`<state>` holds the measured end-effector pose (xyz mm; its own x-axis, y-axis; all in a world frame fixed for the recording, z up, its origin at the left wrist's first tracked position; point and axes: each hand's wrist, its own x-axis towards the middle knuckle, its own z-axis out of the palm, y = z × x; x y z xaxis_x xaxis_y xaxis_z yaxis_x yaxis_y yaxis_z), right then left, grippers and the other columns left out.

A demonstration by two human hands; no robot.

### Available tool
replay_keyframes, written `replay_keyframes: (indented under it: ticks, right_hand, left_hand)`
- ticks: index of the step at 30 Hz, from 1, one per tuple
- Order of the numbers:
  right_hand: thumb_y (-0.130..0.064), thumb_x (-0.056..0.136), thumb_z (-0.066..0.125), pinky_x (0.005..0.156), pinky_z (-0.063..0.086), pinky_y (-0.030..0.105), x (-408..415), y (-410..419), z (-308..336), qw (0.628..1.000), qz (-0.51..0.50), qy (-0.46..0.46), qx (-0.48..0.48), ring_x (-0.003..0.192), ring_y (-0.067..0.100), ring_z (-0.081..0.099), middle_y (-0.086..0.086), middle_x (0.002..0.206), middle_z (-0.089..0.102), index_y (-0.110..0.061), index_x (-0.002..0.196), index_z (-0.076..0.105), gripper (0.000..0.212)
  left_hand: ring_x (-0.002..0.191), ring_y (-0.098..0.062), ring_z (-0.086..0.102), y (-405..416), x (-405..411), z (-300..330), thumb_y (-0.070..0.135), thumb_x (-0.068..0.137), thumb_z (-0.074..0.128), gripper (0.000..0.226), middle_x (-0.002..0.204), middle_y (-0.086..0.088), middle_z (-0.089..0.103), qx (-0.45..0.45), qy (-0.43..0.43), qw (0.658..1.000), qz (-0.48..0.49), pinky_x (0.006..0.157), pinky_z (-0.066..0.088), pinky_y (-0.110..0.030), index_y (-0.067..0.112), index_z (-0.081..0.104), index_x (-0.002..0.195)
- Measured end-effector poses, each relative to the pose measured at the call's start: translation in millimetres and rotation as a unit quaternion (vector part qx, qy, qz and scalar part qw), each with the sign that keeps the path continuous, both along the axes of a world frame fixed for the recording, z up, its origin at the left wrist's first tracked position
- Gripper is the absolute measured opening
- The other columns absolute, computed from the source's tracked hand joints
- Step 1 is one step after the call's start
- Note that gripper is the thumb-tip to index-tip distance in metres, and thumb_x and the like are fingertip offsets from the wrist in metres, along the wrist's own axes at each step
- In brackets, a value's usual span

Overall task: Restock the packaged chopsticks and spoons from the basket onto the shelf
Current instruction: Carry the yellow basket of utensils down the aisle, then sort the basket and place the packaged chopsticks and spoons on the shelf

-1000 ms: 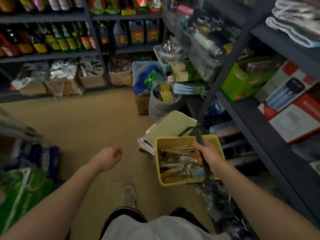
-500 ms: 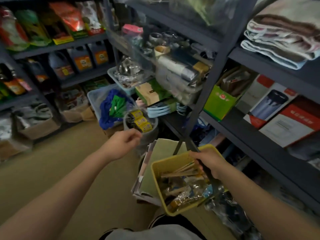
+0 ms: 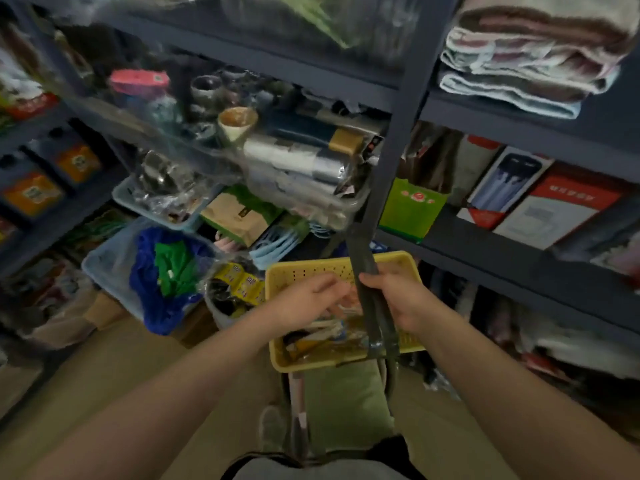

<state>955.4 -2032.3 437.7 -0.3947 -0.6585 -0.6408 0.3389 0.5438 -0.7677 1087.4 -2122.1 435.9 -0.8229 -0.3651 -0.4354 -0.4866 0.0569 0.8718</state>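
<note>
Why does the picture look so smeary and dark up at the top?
Head view: the upper shelves are smeared by motion blur and dim light; the folded towels are soft too. The wide lens bends the shelf post. The hands over the yellow basket show more clearly.

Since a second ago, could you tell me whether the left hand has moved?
Yes. The left hand has travelled rightward, from out over the floor to above the yellow basket, close beside the right hand gripping its handle.
</note>
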Motion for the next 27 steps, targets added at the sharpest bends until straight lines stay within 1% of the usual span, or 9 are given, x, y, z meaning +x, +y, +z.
replay_keyframes:
  ticks: [4,7,12,14,17,20,22,24,27]
  right_hand:
    - [-0.008,0.094,0.050,0.059,0.051,0.022,8.7,-16.0,1.7,0.995,-0.057,0.042,-0.070,0.069,0.016,0.060,0.005,0.078,0.064,-0.007,0.096,0.065,0.015]
    - [-0.010,0.093,0.053,0.076,0.052,0.031,13.1,-24.4,-3.3,0.992,-0.063,0.082,-0.078,0.077,0.016,0.062,0.005,0.084,0.067,-0.004,0.103,0.068,0.019]
    - [-0.009,0.095,0.044,0.061,0.055,0.036,-6.0,-28.9,-21.5,0.973,-0.061,0.213,0.061,0.059,0.016,0.056,0.006,0.070,0.054,-0.009,0.083,0.051,0.014]
    - [-0.012,0.094,0.044,0.044,0.037,0.027,-24.5,-21.2,-32.7,0.943,-0.068,0.304,0.121,0.053,0.016,0.047,0.005,0.069,0.049,-0.009,0.089,0.050,0.008]
    - [-0.022,0.094,0.046,0.043,0.029,0.026,-50.4,-0.2,-51.7,0.917,-0.092,0.352,0.164,0.058,0.022,0.047,0.001,0.061,0.046,-0.013,0.080,0.049,0.018]
    - [-0.028,0.094,0.047,0.047,0.029,0.027,-65.8,18.0,-68.5,0.904,-0.114,0.368,0.185,0.062,0.025,0.047,0.005,0.059,0.048,-0.008,0.068,0.047,0.033]
    - [-0.026,0.097,0.043,0.046,0.028,0.024,-67.8,20.8,-81.8,0.906,-0.108,0.362,0.192,0.058,0.021,0.044,0.008,0.066,0.048,-0.006,0.077,0.049,0.028]
    - [-0.024,0.099,0.038,0.046,0.029,0.023,-64.8,16.3,-98.3,0.913,-0.080,0.344,0.203,0.056,0.013,0.042,0.007,0.074,0.049,-0.009,0.090,0.049,0.020]
    - [-0.024,0.100,0.036,0.051,0.031,0.029,-63.4,9.3,-126.5,0.924,-0.071,0.309,0.213,0.062,0.022,0.047,0.012,0.081,0.054,-0.004,0.099,0.052,0.026]
  left_hand:
    - [0.073,-0.010,0.068,-25.3,-16.4,-0.8,0.032,0.093,0.047,0.018,0.080,0.002,0.068,0.076,0.015,0.997,0.023,0.080,0.055,-0.032,0.018,0.051,0.104]
    - [0.063,-0.010,0.066,-35.2,-24.0,-3.4,0.024,0.092,0.051,0.014,0.075,0.000,0.066,0.129,0.036,0.991,0.028,0.065,0.057,-0.025,0.021,0.052,0.105]
    - [0.042,-0.012,0.052,-57.3,-14.3,-28.8,0.021,0.092,0.052,0.011,0.055,0.000,0.050,0.084,0.023,0.991,0.103,0.050,0.049,-0.024,0.012,0.047,0.092]
    - [0.040,-0.014,0.049,-69.5,-7.2,-43.0,0.022,0.092,0.051,0.012,0.052,0.001,0.047,0.081,0.010,0.988,0.133,0.054,0.046,-0.030,0.011,0.048,0.089]
    - [0.037,-0.016,0.045,-91.8,4.2,-71.4,0.024,0.094,0.047,0.024,0.048,-0.001,0.045,0.027,-0.039,0.981,0.186,0.053,0.041,-0.033,0.013,0.046,0.073]
    - [0.050,-0.023,0.053,-104.6,18.7,-101.9,0.029,0.097,0.038,0.030,0.058,-0.010,0.056,-0.114,-0.121,0.973,0.158,0.060,0.040,-0.033,0.009,0.051,0.078]
    - [0.077,-0.028,0.059,-103.2,20.8,-120.5,0.030,0.098,0.032,0.033,0.083,-0.015,0.061,-0.182,-0.177,0.957,0.139,0.070,0.038,-0.032,0.005,0.053,0.092]
    - [0.098,-0.036,0.056,-96.9,14.9,-134.8,0.030,0.099,0.029,0.036,0.104,-0.022,0.060,-0.205,-0.210,0.947,0.132,0.076,0.037,-0.036,0.001,0.050,0.106]
    - [0.102,-0.038,0.055,-86.4,2.0,-150.5,0.027,0.099,0.028,0.036,0.111,-0.023,0.058,-0.215,-0.246,0.938,0.117,0.074,0.039,-0.038,0.000,0.047,0.112]
